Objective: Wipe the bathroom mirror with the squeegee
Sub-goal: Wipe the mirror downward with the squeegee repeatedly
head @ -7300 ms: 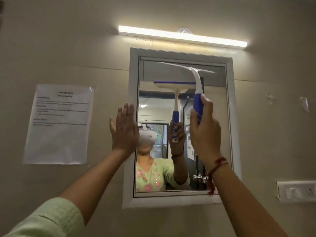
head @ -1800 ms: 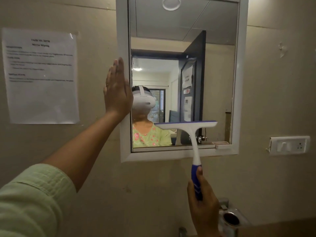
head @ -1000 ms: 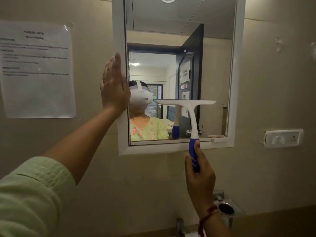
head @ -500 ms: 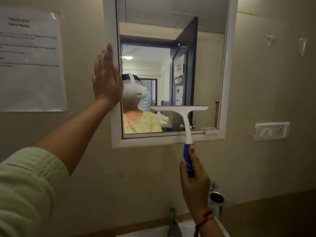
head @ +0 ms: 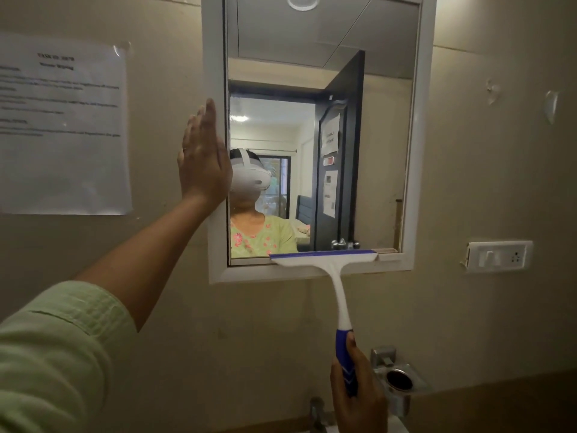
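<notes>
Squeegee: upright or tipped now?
Upright: the squeegee has its blade on top, about level at the bottom edge of the mirror, handle running down into the right hand, which grips it.

One hand flat, one gripping
Left hand, centre-left of frame, stretches up with straight fingers together, palm forward; right hand, bottom right of centre, curls round the squeegee handle.

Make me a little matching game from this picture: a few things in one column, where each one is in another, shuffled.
1 squeegee
2 left hand
3 paper sheet
4 switch plate

A on the wall, right of the mirror
B blade at the mirror's bottom edge
C on the wall, left of the mirror
D flat at the mirror's left frame

Pairs: 1-B, 2-D, 3-C, 4-A
</notes>
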{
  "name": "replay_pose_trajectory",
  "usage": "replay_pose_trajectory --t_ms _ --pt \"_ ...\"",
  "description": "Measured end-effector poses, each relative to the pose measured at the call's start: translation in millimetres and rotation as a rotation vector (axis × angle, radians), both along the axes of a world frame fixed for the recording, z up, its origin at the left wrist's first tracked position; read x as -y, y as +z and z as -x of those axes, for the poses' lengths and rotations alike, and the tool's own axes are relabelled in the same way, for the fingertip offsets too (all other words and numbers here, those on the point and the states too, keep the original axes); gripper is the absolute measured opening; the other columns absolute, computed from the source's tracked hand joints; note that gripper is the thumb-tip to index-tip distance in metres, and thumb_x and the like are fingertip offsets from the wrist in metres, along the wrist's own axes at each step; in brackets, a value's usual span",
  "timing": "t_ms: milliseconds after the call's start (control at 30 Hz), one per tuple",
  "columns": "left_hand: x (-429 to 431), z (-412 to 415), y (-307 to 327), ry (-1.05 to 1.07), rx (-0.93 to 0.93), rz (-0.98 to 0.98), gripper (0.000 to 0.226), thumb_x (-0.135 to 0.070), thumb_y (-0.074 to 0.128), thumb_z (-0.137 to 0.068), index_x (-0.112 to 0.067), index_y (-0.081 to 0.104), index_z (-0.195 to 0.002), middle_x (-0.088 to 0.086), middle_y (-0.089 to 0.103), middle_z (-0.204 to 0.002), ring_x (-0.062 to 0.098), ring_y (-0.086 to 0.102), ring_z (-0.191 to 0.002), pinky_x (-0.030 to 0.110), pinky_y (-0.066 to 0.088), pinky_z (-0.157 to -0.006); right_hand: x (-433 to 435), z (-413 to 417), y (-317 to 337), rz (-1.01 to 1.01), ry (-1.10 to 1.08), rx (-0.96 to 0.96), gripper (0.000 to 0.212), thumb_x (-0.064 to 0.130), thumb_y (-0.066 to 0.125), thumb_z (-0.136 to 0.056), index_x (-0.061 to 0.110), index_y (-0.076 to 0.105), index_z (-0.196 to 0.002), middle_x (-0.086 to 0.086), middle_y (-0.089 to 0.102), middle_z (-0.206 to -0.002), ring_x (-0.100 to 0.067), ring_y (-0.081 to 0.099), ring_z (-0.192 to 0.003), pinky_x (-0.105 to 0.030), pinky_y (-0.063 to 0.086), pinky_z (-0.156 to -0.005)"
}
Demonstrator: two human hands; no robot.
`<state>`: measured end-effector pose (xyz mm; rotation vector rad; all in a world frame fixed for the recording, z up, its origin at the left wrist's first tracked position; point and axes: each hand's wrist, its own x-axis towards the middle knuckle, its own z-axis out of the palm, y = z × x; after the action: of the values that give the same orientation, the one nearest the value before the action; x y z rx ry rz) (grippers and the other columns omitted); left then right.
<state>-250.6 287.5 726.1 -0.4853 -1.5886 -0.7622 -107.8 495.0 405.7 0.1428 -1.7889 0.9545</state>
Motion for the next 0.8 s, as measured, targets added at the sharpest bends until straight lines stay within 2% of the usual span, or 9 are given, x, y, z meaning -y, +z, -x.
replay_pose_trajectory --t_ms 100,167,300,433,533,667,800 --pt "0.2 0.2 -0.5 -0.007 -0.001 0.003 0.051 -0.022 0.026 -0.098 -0.023 0.013 -0.147 0.006 0.027 -0.153 0.025 0.021 -0.142 0.044 0.021 -0.114 4.4 -0.9 14.1 0.076 -0.021 -0.052 0.064 0.023 0.062 -0.079 0.047 0.037 -0.133 0.021 0.062 -0.092 0.003 0.056 -0.063 -0.016 0.05 -0.058" --pt "0.3 0.2 -1.0 -0.011 0.004 0.001 0.051 -0.022 0.026 -0.098 -0.023 0.013 -0.147 0.007 0.027 -0.153 0.026 0.021 -0.142 0.045 0.021 -0.113 6.2 -2.0 39.9 0.069 -0.017 -0.122 0.062 0.021 0.058 -0.082 0.045 0.034 -0.133 0.026 0.057 -0.094 0.001 0.056 -0.061 -0.013 0.047 -0.051" --pt "0.3 -1.1 -0.3 -0.019 0.007 0.013 0.052 -0.024 0.025 -0.097 -0.022 0.013 -0.147 0.007 0.026 -0.154 0.026 0.021 -0.142 0.046 0.022 -0.114 3.8 1.2 115.8 0.002 -0.027 -0.175 0.043 0.035 0.042 -0.09 0.042 0.028 -0.13 0.005 0.054 -0.07 -0.01 0.055 -0.053 -0.019 0.045 -0.04" --pt "0.9 -2.0 -0.3 -0.043 0.022 0.012 0.052 -0.023 0.025 -0.097 -0.023 0.014 -0.147 0.008 0.026 -0.154 0.027 0.02 -0.143 0.047 0.021 -0.114 -8.3 10.5 186.9 -0.075 -0.12 -0.266 0.04 0.04 0.038 -0.095 0.033 0.027 -0.133 0.008 0.05 -0.069 -0.01 0.05 -0.047 -0.021 0.042 -0.039" --pt "1.2 -3.8 -1.6 -0.058 0.025 0.009 0.052 -0.025 0.025 -0.096 -0.024 0.013 -0.147 0.007 0.026 -0.154 0.026 0.019 -0.143 0.048 0.021 -0.114 -21.4 17.8 241.0 -0.074 -0.152 -0.335 0.043 0.043 0.034 -0.095 0.029 0.025 -0.135 0.004 0.051 -0.069 -0.013 0.05 -0.047 -0.03 0.045 -0.038" --pt "0.9 -5.0 -1.5 -0.073 0.016 0.008 0.053 -0.026 0.025 -0.095 -0.024 0.013 -0.147 0.007 0.026 -0.154 0.026 0.018 -0.143 0.048 0.023 -0.113 -37.9 24.8 311.9 -0.12 -0.219 -0.386 0.043 0.035 0.034 -0.097 0.018 0.029 -0.136 -0.005 0.055 -0.074 -0.012 0.05 -0.049 -0.022 0.038 -0.045" --pt "0.7 -5.2 -2.1 -0.085 0.014 0.0 0.054 -0.027 0.025 -0.094 -0.023 0.014 -0.147 0.007 0.027 -0.153 0.027 0.019 -0.143 0.051 0.024 -0.112 -47.7 31.1 363.6 -0.187 -0.264 -0.391 0.04 0.03 0.037 -0.098 0.015 0.03 -0.135 -0.01 0.057 -0.085 -0.007 0.048 -0.053 -0.017 0.035 -0.049"
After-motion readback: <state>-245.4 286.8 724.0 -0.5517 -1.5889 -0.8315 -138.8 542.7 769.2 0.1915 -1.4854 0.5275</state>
